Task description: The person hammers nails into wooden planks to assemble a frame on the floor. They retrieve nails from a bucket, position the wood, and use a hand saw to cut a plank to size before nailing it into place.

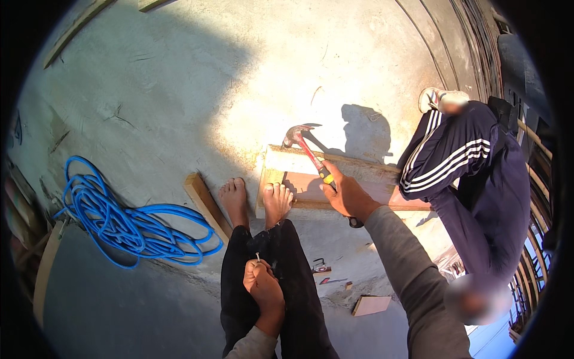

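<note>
My right hand (347,192) grips a claw hammer (308,148) by its red, yellow and black handle. The hammer's head is over the far edge of a wooden frame (341,160) that lies on the concrete floor. One of my bare feet (277,201) rests on the frame's left end, the other (233,198) just beside it. Close to my knees, my left hand (263,287) is closed around a nail (258,256), whose upper end pokes out above the fingers.
A person in dark striped trousers (454,155) crouches at the frame's right end. Coiled blue hose (131,215) lies at the left, near a short timber piece (206,206). Behind the frame, nearer me, are a small wooden block (372,305) and small tools (321,269).
</note>
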The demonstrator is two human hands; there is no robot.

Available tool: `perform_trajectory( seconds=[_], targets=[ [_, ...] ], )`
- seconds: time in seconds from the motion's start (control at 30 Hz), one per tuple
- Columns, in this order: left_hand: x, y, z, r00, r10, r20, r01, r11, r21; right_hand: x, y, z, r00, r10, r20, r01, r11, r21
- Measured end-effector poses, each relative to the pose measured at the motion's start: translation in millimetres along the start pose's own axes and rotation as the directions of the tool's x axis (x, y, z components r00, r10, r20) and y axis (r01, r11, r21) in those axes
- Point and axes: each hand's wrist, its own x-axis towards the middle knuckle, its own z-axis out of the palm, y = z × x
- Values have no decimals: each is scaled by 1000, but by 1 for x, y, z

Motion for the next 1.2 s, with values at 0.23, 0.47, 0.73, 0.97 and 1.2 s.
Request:
perform_trajectory(
  seconds=[0.23, 0.47, 0.73, 0.97, 1.2],
  targets=[
    [-1, 8, 4, 999, -12, -35, 10, 998, -60, 19, -17, -13, 779, 226, -584, 320, 658, 682],
    [0, 7, 1, 998, 48, -33, -48, 998, -28, 10, 6, -2, 981, 185, -67, -170, 969, 180],
    [-3, 4, 0, 998, 51, -46, -53, 998, -26, 7, 13, 14, 986, 62, -155, -54, 997, 57],
    [-1, 8, -1, 998, 20, -60, -19, 1000, 17, 24, -28, -16, 786, 252, -565, 277, 673, 685],
    [5, 9, -8, 998, 33, -53, -31, 999, 40, 5, 15, 4, 995, 66, -81, -61, 997, 54]
  ],
)
